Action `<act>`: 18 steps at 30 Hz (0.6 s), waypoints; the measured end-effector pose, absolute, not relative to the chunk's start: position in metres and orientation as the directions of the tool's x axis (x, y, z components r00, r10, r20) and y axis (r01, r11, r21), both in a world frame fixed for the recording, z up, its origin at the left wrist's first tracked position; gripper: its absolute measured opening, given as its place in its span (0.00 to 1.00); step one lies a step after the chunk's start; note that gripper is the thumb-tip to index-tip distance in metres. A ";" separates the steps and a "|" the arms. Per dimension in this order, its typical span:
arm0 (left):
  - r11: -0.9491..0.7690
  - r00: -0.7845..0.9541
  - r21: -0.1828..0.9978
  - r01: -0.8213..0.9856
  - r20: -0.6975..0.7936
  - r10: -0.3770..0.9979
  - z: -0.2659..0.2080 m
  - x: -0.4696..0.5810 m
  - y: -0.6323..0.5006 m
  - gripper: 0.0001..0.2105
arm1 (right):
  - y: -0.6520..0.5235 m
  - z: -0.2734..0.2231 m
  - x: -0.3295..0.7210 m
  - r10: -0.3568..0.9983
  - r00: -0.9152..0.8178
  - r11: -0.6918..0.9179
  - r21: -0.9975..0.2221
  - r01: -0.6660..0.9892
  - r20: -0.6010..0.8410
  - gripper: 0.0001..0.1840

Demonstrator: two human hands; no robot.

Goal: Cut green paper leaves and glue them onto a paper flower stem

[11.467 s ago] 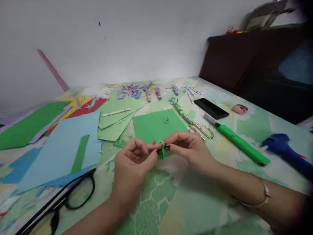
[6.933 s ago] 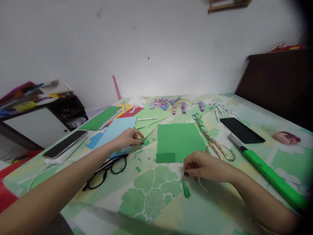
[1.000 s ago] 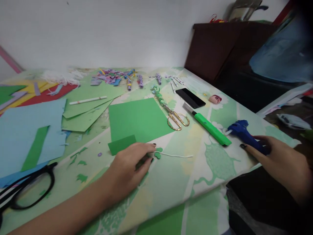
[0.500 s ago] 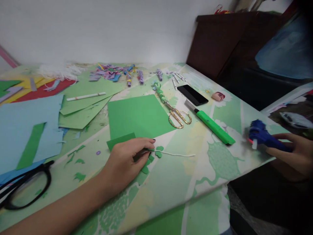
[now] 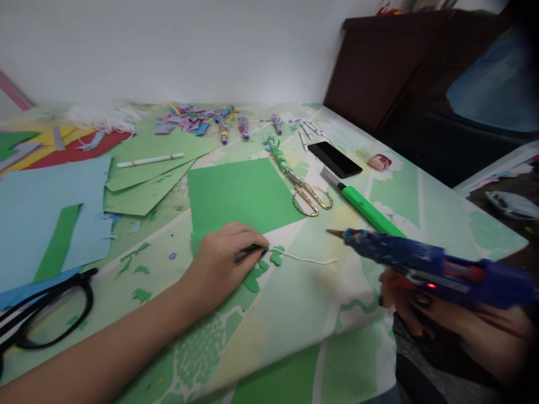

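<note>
Left hand point(image 5: 229, 258) is low on the counter point(image 5: 303, 320), grip pinched right down to the fingertips on one end of the white string point(image 5: 300, 257). Can't tell what else is tucked in there, the fingers cover it. The string's loose tail trails off to the right, with a little green piece point(image 5: 277, 256) just under it, right by the fingertips.

Right hand point(image 5: 458, 331) is wrapped around the glue gun point(image 5: 396, 252), a bit blurry, red light on, nozzle aimed left and showing just above the string's free end. That hand shows past the front edge, with dark floor behind it.

Room-wise: there's a decent stretch of cloth between the string and the slanting front edge. The far side is tighter, since the green sheet point(image 5: 244, 191) is just beyond the left knuckles, scissors point(image 5: 304, 185) at its right edge, and the green knife point(image 5: 370, 212) partly blocked by the gun. Glasses point(image 5: 86, 286) sit well left of the hand.
</note>
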State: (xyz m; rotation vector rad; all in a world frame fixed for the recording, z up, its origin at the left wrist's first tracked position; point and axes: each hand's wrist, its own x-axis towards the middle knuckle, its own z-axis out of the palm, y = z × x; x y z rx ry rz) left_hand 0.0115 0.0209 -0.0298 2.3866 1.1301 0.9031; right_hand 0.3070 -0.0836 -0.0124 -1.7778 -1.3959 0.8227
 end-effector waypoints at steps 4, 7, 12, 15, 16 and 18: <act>-0.579 0.438 0.571 0.583 0.379 0.815 -0.032 0.012 0.022 0.05 | -0.064 -0.012 0.282 0.980 0.007 -0.191 -0.939 0.285 -0.197 0.11; -0.570 0.412 0.586 0.576 0.394 0.822 -0.031 0.012 0.021 0.06 | -0.048 -0.007 0.266 0.983 0.118 -0.165 -0.957 0.237 -0.140 0.11; -0.615 0.378 0.598 0.514 0.486 0.788 -0.026 0.012 0.015 0.05 | -0.023 0.001 0.233 0.988 0.130 -0.104 -0.982 0.155 -0.084 0.14; -0.681 0.383 0.567 0.462 0.565 0.731 -0.024 0.013 0.010 0.04 | -0.014 0.003 0.215 0.992 0.124 -0.053 -0.991 0.120 -0.038 0.17; -0.707 0.390 0.551 0.444 0.591 0.706 -0.023 0.013 0.008 0.04 | -0.013 0.003 0.210 0.993 0.115 -0.031 -0.994 0.103 -0.019 0.17; -0.746 0.409 0.523 0.413 0.625 0.665 -0.023 0.013 0.006 0.06 | -0.013 0.002 0.201 0.995 0.097 0.007 -0.997 0.079 0.014 0.17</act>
